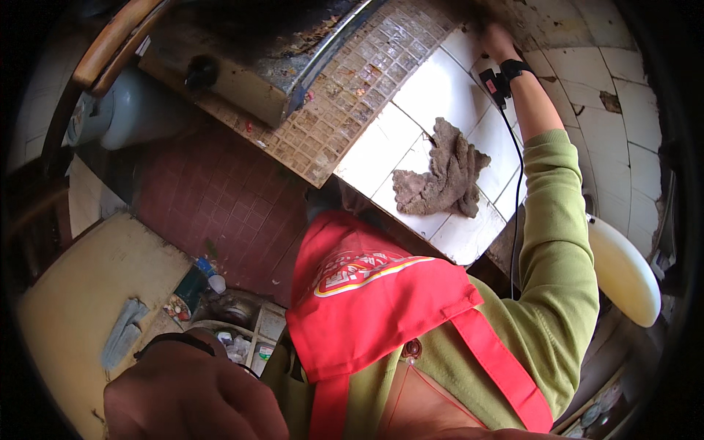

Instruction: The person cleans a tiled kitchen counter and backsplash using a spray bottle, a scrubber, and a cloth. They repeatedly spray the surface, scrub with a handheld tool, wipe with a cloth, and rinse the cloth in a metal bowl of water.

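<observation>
My right arm, in a green sleeve, stretches to the far end of a white-tiled counter (410,135). My right hand (496,43) is blurred there against a dark patch; its fingers are hidden. A black strap holds a small device (493,87) at that wrist, with a cable running down from it. Nearer to me on the tiles lies a crumpled brown cloth (443,173). My left hand (192,393) is raised close to the camera at the lower left, in shadow, with a dark band at the wrist; I cannot see its fingertips or whether it holds anything.
A grimy stove (242,88) with a black knob stands on brown mosaic tiles (335,107). A gas cylinder (124,113) is at the left. A yellowish tabletop (66,297) bears a grey-blue cloth (124,333), beside a divided container (258,330). A pale rounded object (624,269) is right of my arm.
</observation>
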Demonstrator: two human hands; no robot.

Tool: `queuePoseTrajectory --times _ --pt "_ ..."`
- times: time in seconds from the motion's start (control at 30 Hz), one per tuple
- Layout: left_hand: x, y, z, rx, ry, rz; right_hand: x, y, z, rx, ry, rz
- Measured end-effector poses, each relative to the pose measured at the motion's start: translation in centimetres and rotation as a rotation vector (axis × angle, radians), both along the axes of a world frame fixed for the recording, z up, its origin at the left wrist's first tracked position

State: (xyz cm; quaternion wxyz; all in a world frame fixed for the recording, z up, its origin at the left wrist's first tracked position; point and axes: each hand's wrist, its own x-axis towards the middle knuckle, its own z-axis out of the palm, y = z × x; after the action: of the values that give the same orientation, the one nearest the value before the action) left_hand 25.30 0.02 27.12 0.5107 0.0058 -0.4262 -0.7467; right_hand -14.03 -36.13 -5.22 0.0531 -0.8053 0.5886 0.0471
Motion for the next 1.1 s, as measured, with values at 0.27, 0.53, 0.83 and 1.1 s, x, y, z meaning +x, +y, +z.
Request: queuePoseTrajectory --times 0.27,0.53,0.83,1.1 --pt "0.5 -0.4 0.5 0.031 -0.117 -0.032 -0.1 2.3 3.3 -0.177 -0.322 0.118" --pt "2.9 2.3 -0.4 0.011 0.071 0.281 -1.5 1.3 1.6 -0.199 -0.169 0.369" --pt "4.6 8.5 -12.0 0.779 -0.267 0.715 1.2 -0.7 0.7 -0.254 -0.097 0.075" --pt "7.7 14.9 -23.1 1.219 -0.502 0.699 -2.8 4.7 3.8 -0.227 -0.057 0.096"
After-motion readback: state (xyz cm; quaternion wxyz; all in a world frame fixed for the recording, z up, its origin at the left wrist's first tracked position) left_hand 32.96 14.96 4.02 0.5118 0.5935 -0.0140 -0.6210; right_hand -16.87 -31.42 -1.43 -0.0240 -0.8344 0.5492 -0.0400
